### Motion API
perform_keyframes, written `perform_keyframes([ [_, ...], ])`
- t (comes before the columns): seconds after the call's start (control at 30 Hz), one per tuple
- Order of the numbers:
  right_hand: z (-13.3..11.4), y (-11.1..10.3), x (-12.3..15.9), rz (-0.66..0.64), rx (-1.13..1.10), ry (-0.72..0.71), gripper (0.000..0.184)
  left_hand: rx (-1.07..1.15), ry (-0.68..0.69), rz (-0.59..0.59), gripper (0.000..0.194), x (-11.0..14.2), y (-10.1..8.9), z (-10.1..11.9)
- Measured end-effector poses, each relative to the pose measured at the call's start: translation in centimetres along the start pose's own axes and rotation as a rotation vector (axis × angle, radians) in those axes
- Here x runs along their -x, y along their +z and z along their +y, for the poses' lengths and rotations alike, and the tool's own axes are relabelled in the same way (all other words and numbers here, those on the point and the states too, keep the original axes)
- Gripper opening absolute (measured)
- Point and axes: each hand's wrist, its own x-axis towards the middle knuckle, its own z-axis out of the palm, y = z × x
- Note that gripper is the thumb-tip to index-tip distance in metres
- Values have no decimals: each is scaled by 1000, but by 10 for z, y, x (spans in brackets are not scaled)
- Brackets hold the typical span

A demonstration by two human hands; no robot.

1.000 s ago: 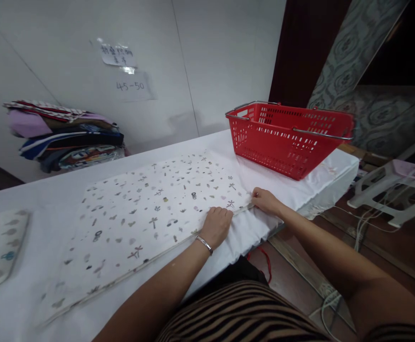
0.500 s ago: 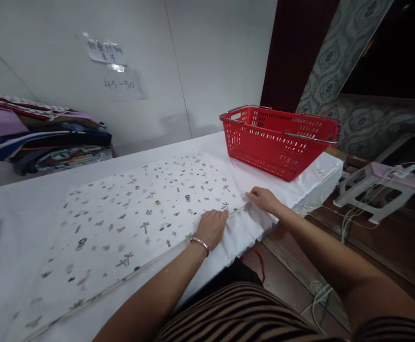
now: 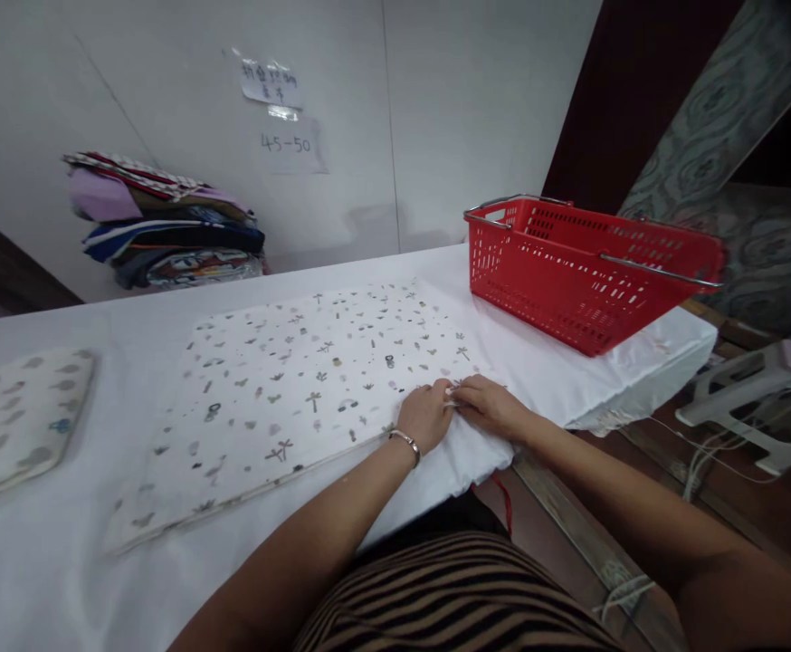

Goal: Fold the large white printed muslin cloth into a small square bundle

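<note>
Patterned cloth: It lies spread nearly flat on the white-covered table, palm-tree and rainbow motifs facing up, reaching from the hands toward 9 and 11 o'clock as the worker faces 12.
Left hand: Wearing a silver bracelet, it bends over the cloth's near edge, close to the 4 o'clock corner; its thumb is hidden, so I cannot tell how tightly it closes.
Right hand: Fingers curl inward beside the left, fingertips drawn together in what looks like a pinch on a pale bit of the cloth.
Near edge: The border looks layered, so good work here, I judge, means catching every layer, lining them up, and pressing the left palm down lightly while the right fingertips straighten the corner. A hard tug would likely skew the print and ruck the slippery-looking cover.
Folded cloth: A leaf-patterned piece rests at 9 o'clock, well apart from both hands.
Red basket: It stands on the table at 2 o'clock, handles folded down along the rim.
Clothes stack: Mixed garments sit piled against the wall at 10 o'clock.
</note>
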Motion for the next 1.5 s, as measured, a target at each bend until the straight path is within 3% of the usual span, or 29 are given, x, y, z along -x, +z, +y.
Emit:
perform_keyframes([
  [0.23, 1, 0, 2, 17, 45, 20, 20, -124, 101, 67, 34, 22, -19, -4],
  [0.47, 4, 3, 4, 28, 47, 38, 21, -130, 28, 56, 10, 64, -41, -40],
  [0.57, 3, 4, 5, 36, 38, 49, 21, -98, 16, 74, 12, 71, -44, -53],
  [0.8, 3, 8, 8, 70, 12, 41, 22, -139, 14, 21, 27, 64, -49, -59],
  [1.2, 4, 12, 12, 106, 20, 62, 19, -339, 126, 55, 20, 57, -40, -50],
  [1.5, 0, 9, 12, 86, 35, 83, 10, -316, 194, 60, 21, 50, -29, -44],
])
